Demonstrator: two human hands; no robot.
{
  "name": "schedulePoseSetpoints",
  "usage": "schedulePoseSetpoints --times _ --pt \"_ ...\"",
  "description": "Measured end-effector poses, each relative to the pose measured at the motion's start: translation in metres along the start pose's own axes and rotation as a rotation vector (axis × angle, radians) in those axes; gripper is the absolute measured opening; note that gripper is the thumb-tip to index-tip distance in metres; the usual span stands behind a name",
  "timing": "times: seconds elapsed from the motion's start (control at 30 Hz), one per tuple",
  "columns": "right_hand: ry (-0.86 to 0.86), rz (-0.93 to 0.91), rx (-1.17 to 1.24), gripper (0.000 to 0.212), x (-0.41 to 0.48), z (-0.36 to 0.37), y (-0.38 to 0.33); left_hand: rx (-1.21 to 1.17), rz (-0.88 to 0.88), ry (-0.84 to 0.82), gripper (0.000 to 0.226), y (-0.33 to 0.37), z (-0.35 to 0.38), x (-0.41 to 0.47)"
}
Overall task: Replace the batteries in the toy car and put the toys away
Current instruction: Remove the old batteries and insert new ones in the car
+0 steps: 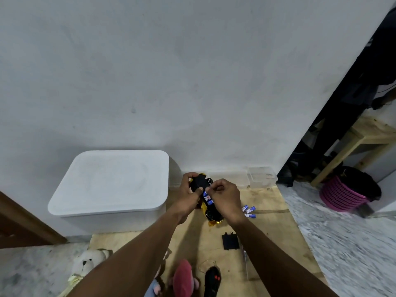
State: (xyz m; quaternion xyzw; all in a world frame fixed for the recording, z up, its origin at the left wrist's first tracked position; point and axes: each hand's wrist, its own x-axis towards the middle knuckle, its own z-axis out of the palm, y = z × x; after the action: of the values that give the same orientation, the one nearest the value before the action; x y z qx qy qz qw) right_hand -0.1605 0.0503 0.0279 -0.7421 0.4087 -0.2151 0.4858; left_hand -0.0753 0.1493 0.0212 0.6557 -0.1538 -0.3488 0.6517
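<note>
Leftmost, a white bin (111,185) is sitting with its lid on, well to the left of the car (206,200), and a pale teddy (89,262) is lying on the floor below it, nearer the camera. Moving right, the left hand (188,197) is wrapping around the upturned car, fingers curled over its black underside and thumb pressing along the edge of the open battery bay, so it is closed firmly on the toy. Inside the bay, blue batteries (207,199) are showing, seated side by side. Just right of the car, the right hand (225,198) is pinching down at those cells with fingertips bunched; whether it is gripping one or only pushing it home I cannot tell. Below the car, toward the camera, a pink toy (183,275) and a black remote (212,279) are waiting to be stowed. Right of the car, three loose cells (248,211) are lying on the wooden board (278,228), and the black cover (230,242) is resting below them, with a thin tool, probably a screwdriver (246,264), beside it. Far right of the car, a pink basket (342,196) is standing. Judging from this, the fitting step is under way, and the risks are a cell going in reversed, or springing out if the fingers slip. The loose cells could also be mixed up with fresh ones, since they look alike. The cover is still needing refitting before anything goes into the bin.
</note>
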Motion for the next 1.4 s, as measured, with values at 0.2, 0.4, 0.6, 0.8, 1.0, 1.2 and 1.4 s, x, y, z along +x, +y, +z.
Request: schedulePoseSetpoints --times 0.2,0.4,0.6,0.8,1.0,1.2,1.4 --pt "0.052 0.055 0.355 0.011 0.009 -0.017 -0.006 -0.061 -0.055 -0.037 0.044 0.006 -0.006 0.007" --pt "-0.174 0.123 0.288 0.026 0.019 -0.040 -0.012 -0.036 -0.080 -0.081 0.041 0.008 -0.012 0.013" --pt "-0.329 -0.091 -0.240 0.041 0.012 -0.035 -0.006 -0.017 -0.064 -0.109 0.042 0.009 -0.012 0.015" --pt "-0.309 -0.201 -0.356 0.043 0.012 -0.034 -0.005 0.009 -0.065 -0.118 0.043 0.008 -0.014 0.016" --pt "-0.277 -0.270 -0.424 0.030 0.009 -0.028 -0.008 0.024 -0.072 -0.123 0.044 0.005 -0.015 0.017" --pt "-0.296 -0.425 -0.568 0.030 0.008 -0.027 -0.012 0.008 -0.076 -0.103 0.042 0.006 -0.020 0.019" --pt "-0.371 -0.297 -0.260 0.020 0.020 -0.032 -0.008 0.011 -0.095 -0.092 0.042 0.008 -0.022 0.018"
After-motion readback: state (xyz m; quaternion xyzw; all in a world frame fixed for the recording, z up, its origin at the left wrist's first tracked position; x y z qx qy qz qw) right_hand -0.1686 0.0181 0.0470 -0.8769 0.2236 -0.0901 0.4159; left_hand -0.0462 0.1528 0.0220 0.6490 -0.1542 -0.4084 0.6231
